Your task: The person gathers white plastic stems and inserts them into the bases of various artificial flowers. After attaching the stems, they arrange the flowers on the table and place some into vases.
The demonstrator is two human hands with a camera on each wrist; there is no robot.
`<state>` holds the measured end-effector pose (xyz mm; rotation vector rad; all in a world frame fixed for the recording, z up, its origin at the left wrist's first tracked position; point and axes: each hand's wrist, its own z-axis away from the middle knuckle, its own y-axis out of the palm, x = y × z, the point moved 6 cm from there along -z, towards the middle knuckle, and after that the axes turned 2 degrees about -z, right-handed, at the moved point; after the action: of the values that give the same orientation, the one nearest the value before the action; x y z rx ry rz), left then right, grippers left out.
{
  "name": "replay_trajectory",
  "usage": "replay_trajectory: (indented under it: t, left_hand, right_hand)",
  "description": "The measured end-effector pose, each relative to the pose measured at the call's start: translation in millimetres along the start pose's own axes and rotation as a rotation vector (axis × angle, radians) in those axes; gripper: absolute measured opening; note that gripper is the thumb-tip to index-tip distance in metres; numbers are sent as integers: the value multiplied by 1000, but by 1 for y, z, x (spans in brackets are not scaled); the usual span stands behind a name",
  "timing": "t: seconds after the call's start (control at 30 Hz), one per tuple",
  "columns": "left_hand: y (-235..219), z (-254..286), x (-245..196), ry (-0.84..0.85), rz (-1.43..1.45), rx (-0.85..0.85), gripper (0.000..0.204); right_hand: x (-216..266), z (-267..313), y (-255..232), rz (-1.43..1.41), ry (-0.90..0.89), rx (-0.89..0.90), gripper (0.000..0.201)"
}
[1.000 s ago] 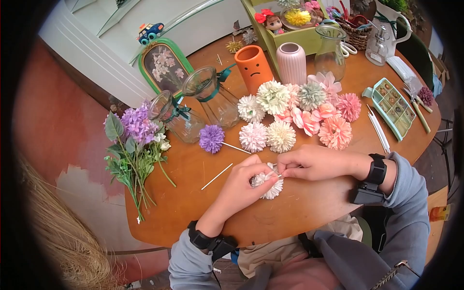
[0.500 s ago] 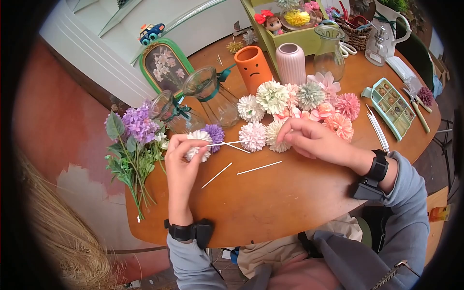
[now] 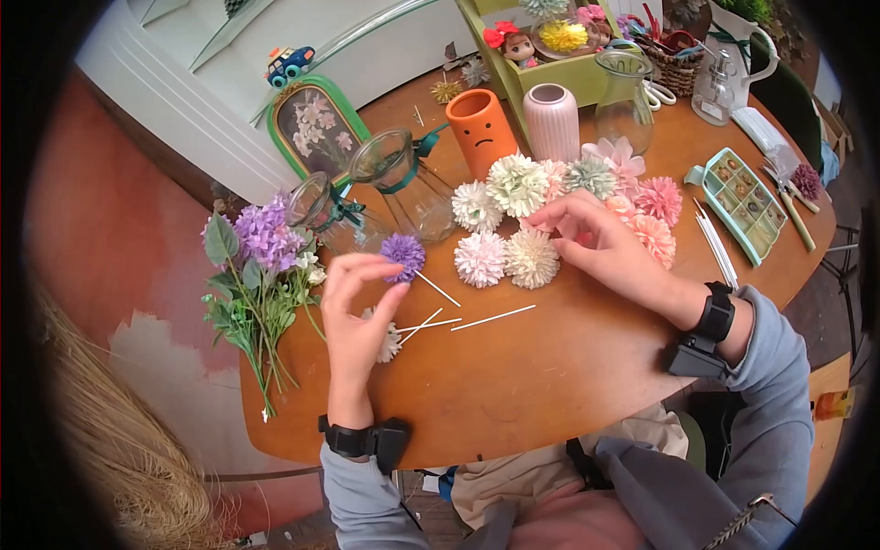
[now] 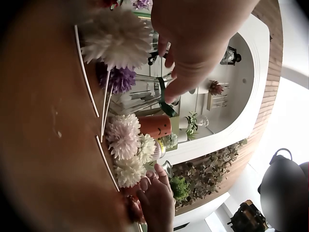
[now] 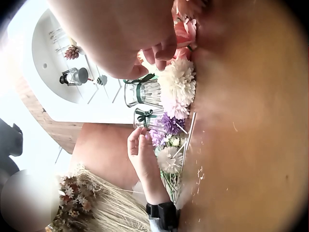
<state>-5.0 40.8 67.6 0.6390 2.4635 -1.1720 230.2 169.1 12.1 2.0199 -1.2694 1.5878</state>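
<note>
My left hand (image 3: 353,316) hovers with loosely bent fingers, nothing between thumb and fingertips. Below and partly hidden by it, a white artificial flower head (image 3: 391,345) lies on the table with a thin white stick in it. Just beyond those fingers is a purple pompom flower (image 3: 402,258), also on a white stick. My right hand (image 3: 605,247) reaches over the flower group, its bent fingertips right at the edge of a cream flower head (image 3: 532,259). In the right wrist view the cream flower (image 5: 177,82) shows just past those fingers.
A loose white stick (image 3: 493,317) lies mid-table, with more sticks (image 3: 719,246) at right. Glass vases (image 3: 412,197), an orange vase (image 3: 481,133) and a pink vase (image 3: 552,124) stand behind the flowers. Lilac stems (image 3: 261,302) lie left; a compartment box (image 3: 747,206) lies right.
Both hands worked at the white flower; then the left carried it left, and now it lies on the table, released. The right hand moved away to the cream flower. The purple flower's stick has swung round.
</note>
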Motion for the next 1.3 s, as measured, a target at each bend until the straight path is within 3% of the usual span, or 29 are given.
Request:
replay_trajectory:
  t: [0.07, 0.27, 0.37, 0.47, 0.67, 0.77, 0.87, 0.97, 1.07, 1.17, 1.3]
  left_hand:
    - [11, 2, -8, -29, 83, 156, 20]
    - [52, 17, -24, -67, 232, 587, 19]
    - [65, 24, -24, -30, 173, 627, 20]
    - [69, 26, -20, -95, 174, 637, 18]
    - [70, 28, -12, -129, 174, 676, 9]
    - [69, 27, -16, -65, 143, 702, 8]
    - [69, 27, -19, -3, 123, 708, 8]
    - [69, 27, -19, -11, 118, 713, 8]
    - [70, 28, -18, -31, 111, 713, 8]
    - [69, 27, -18, -60, 124, 686, 7]
    - [68, 28, -17, -99, 127, 689, 7]
  right_hand:
    - [-1, 1, 0, 10, -15, -7, 39]
    - [-3, 7, 17, 32, 108, 211, 44]
    - [-5, 7, 18, 72, 119, 262, 38]
    - [-6, 7, 17, 134, 47, 242, 32]
    - [0, 6, 18, 120, 83, 260, 23]
    - [0, 7, 19, 15, 153, 296, 23]
    - [-9, 11, 22, -241, 396, 313, 15]
    - [-20, 3, 21, -239, 133, 268, 7]
    - [-25, 3, 23, -386, 199, 326, 7]
    - [-10, 8, 21, -434, 443, 321, 8]
    - [-3, 9, 29, -248, 213, 413, 28]
